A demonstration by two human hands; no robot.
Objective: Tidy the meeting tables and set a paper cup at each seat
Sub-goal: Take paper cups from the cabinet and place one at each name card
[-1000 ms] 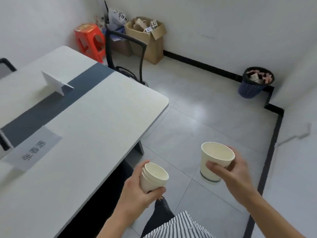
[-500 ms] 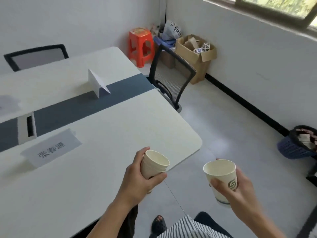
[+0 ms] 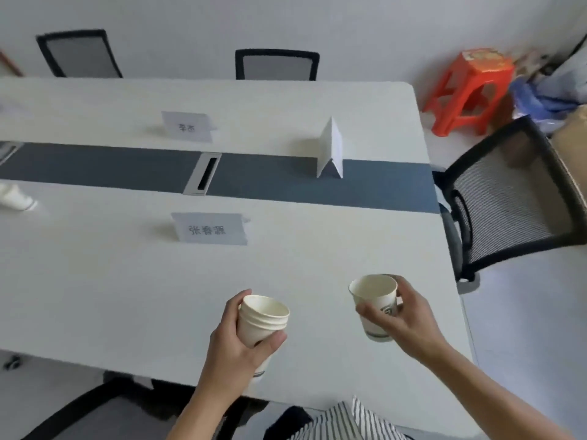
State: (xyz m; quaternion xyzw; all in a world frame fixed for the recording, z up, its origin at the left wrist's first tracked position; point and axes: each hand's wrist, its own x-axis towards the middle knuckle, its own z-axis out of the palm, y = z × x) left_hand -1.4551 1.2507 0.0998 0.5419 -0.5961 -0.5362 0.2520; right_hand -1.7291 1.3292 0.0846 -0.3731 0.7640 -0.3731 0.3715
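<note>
My left hand (image 3: 235, 344) grips a stack of nested white paper cups (image 3: 262, 322) above the near edge of the white meeting table (image 3: 95, 281). A single paper cup (image 3: 374, 303) with a green logo sits in my right hand (image 3: 403, 315), held upright over the table's near right corner. A folded name card (image 3: 211, 228) stands ahead of me, a second name card (image 3: 187, 127) across the dark centre strip, and a tent card (image 3: 332, 150) on the strip. Another paper cup (image 3: 14, 196) shows at the far left edge.
A black mesh chair (image 3: 508, 198) stands at the table's right end, two more chairs (image 3: 276, 63) along the far side. An orange stool (image 3: 470, 90) and bags fill the right corner. A cable slot (image 3: 205, 173) sits in the strip. A chair base (image 3: 79, 408) is below left.
My view has swung left from the floor and corner onto the table. Both hands, still holding their cups, have come over the tabletop.
</note>
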